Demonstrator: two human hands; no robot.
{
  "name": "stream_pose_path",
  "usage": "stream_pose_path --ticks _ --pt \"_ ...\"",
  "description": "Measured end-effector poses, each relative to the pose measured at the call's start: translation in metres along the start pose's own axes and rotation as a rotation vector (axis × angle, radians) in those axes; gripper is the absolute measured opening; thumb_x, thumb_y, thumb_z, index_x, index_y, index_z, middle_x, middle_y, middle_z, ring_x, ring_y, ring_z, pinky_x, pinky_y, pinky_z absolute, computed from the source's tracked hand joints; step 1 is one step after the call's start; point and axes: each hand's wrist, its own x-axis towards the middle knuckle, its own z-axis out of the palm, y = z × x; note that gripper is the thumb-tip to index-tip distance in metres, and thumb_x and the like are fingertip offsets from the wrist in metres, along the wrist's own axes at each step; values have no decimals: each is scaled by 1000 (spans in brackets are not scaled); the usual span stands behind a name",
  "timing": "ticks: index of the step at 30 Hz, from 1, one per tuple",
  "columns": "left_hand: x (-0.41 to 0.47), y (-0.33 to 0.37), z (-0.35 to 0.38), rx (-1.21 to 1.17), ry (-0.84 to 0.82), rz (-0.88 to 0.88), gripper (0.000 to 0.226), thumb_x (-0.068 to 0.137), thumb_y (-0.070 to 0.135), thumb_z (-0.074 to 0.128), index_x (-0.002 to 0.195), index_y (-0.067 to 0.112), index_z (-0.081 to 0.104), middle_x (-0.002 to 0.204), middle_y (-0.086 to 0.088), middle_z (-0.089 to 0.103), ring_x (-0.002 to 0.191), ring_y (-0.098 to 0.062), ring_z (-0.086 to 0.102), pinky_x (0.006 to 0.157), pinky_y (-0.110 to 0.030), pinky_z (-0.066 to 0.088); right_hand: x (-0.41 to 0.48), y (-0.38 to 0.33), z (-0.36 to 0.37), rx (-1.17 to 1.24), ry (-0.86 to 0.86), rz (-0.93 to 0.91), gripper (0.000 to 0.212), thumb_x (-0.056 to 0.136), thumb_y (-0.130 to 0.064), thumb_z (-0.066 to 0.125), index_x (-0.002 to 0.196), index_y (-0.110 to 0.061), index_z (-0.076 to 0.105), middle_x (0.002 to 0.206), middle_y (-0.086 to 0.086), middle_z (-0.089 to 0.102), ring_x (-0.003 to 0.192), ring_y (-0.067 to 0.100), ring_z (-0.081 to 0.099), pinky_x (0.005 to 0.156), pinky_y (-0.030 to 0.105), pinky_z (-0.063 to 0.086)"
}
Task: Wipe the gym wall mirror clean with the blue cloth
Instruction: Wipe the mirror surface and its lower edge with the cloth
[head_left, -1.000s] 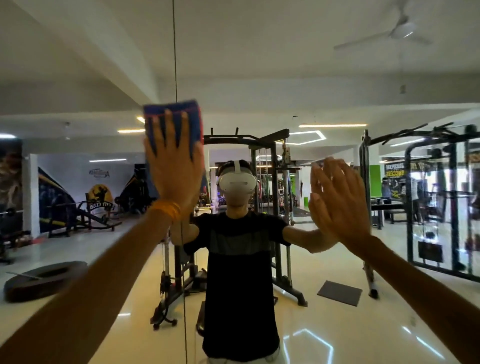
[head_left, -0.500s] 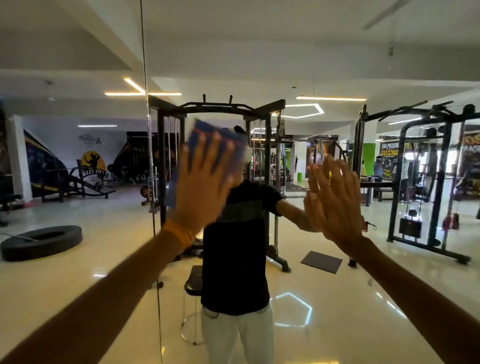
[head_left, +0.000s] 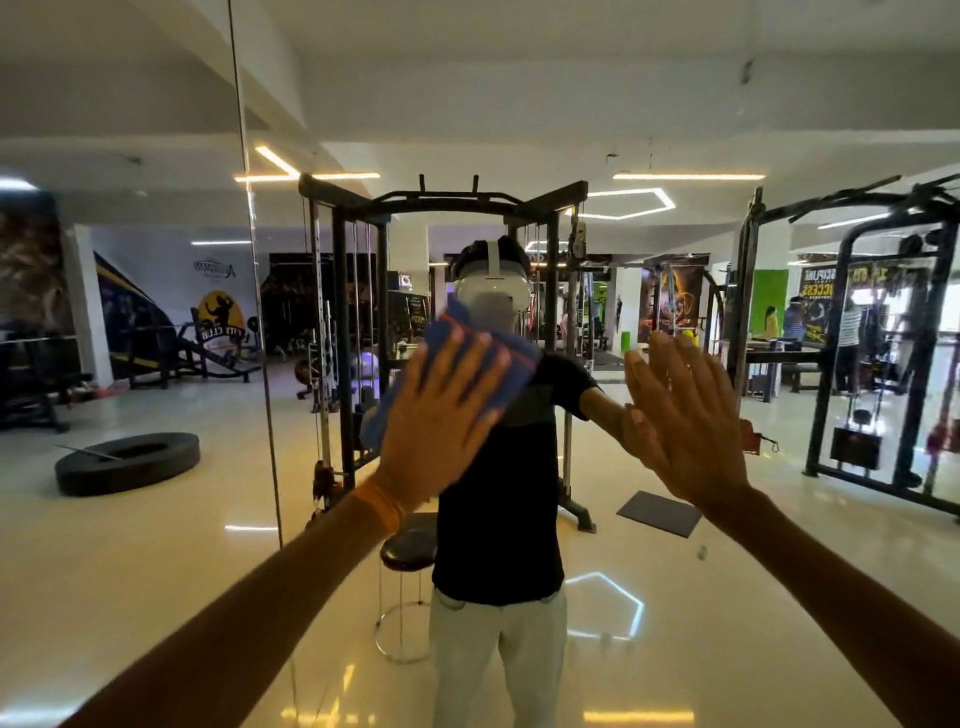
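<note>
Gym wall mirror (head_left: 156, 571), a large frameless glass sheet, fills my whole view. A thin vertical panel seam (head_left: 260, 364) runs top to bottom at about 10 o'clock from centre.

Reflected in it, largest first:
- Black steel cable rack (head_left: 337, 312) at 12 o'clock, behind my reflection.
- Second black steel rack (head_left: 841, 364) at 3 o'clock.
- My reflection (head_left: 498, 519), black T-shirt and light trousers, dead centre, with a white headset (head_left: 493, 291) on top.
- Black rubber tyre (head_left: 127, 462) flat on the glossy floor at 9 o'clock.
- Dark square floor mat (head_left: 660, 513) at 4 o'clock.
- Round black-topped stool (head_left: 408, 545) at 6 o'clock, just beside the reflection's hip.

Both my bare forearms come in from the bottom corners, 7 and 5 o'clock, reaching to the glass.

Left hand (head_left: 441, 421): fingers straight and spread, palm flat, pressing the folded blue cloth with an orange stripe (head_left: 519, 370) against the mirror. No curl and no pinch, flat pressure only. The cloth sits just left of centre, tilted. Its top edge pokes out past my fingertips toward 1 o'clock and overlaps the headset's lower edge. One corner shows below my palm at 8 o'clock.

Right hand (head_left: 680, 421): empty, fingers straight and relaxed, palm against the glass at 3 o'clock of the cloth. It meets its own reflection. It is near the left hand and not touching it.

Orange wristband (head_left: 379, 506) sits on my left wrist.
</note>
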Motion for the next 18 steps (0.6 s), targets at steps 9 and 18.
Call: stream_pose_path --ticks 9,18 --pt "70 -34 -21 39 108 -386 62 112 47 24 165 16 14 172 -16 10 159 -32 2 128 -48 -9 5 59 -14 -12 10 -35 62 104 -37 42 159 -9 38 169 19 22 157 39 19 122 64 23" --pt "-49 126 33 26 -87 114 67 107 48 36 165 22 15 172 -8 10 160 -31 3 128 -54 0 -1 72 -2 -2 -41 -36 65 107 -42 36 163 -11 26 171 19 15 158 42 13 122 67 18"
